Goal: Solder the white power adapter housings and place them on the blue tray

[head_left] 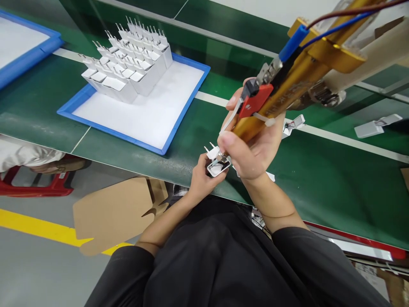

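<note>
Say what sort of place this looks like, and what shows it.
Probably a factory assembly line for small electrical goods: white pronged housings stand in rows on a blue-rimmed tray, the right hand holds a wired gold tool, and a yellow stripe runs across the grey floor.

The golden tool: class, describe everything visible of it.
The golden tool is a metallic-looking cylinder, slanting from upper right to lower left. A red block, black switch-like part and pale lever sit along it; a blue sleeve and brown wire show above. The right hand grips its lower part; whether its tip touches the white housing is unclear.
</note>
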The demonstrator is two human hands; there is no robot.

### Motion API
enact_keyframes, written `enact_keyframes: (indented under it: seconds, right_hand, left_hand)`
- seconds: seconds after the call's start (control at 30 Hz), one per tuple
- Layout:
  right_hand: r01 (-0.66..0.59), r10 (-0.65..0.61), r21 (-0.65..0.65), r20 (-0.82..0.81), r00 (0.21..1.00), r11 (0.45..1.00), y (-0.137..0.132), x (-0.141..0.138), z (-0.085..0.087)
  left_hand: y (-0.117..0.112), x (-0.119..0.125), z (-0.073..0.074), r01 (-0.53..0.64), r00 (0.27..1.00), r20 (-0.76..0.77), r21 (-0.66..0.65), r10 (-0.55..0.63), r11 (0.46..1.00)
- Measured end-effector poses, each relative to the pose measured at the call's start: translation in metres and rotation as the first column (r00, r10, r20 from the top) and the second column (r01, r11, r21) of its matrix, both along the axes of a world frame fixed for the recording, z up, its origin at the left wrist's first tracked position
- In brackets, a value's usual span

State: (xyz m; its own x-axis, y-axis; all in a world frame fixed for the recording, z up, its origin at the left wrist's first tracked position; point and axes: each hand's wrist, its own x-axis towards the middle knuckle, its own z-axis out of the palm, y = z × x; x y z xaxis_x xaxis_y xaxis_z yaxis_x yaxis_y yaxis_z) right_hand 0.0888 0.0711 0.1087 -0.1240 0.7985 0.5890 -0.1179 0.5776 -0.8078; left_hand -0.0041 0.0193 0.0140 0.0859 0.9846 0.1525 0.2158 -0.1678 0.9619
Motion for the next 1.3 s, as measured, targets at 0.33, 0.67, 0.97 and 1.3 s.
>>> enact_keyframes:
  seconds: [0.33,0.67,0.97,1.3]
  right_hand:
    - [0.175,-0.187,-0.067,-0.377,0.907,0.982,0.021,0.007,0.014]
    - [0.296,-0.301,-0.064,-0.318,0.899,0.953,0.042,0.021,0.009]
    - [0.246,-0.269,-0.109,-0.329,0.905,0.963,0.035,0.021,0.013]
    - [0.347,-0.359,-0.09,-0.25,0.899,0.933,0.05,0.022,0.006]
  left_hand:
    - [0.01,-0.046,0.001,0.035,0.959,-0.273,-0.153,-0.077,0.988]
    - [0.016,-0.042,0.001,0.224,0.887,-0.339,-0.275,-0.312,0.935]
    - [0.022,-0.024,0.002,0.15,0.959,-0.22,-0.139,-0.178,0.979]
    - [0.022,-0.029,0.007,0.198,0.926,-0.307,-0.098,-0.219,0.975]
